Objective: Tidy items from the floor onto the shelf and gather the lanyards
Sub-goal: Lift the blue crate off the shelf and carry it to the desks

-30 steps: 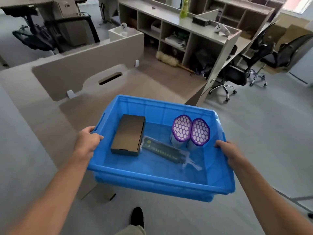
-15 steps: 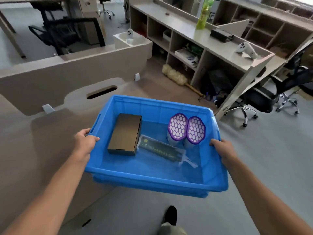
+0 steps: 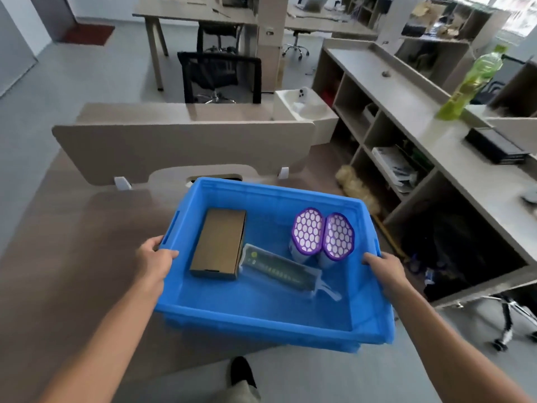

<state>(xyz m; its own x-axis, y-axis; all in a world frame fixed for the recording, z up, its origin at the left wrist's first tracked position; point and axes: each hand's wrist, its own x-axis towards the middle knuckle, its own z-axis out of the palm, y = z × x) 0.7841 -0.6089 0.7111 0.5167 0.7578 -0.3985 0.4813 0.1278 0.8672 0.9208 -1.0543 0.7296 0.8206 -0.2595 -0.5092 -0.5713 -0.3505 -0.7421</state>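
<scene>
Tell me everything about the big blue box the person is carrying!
The blue box looks like plastic, open on top, with a thick rim and slotted handle holes. It is held up in the air, roughly level. The left hand grips its left rim and the right hand its right rim. Inside lie a brown cardboard box, a bagged dark gadget and two purple honeycomb filters.

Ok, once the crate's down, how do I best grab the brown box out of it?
Take the brown box across its two long sides, coming straight down from above. It lies flat on the crate floor with its broad top up. The left side sits near the crate wall and the bagged brush lies close by its right near corner, so grip toward the far end, where there looks to be more room.
</scene>
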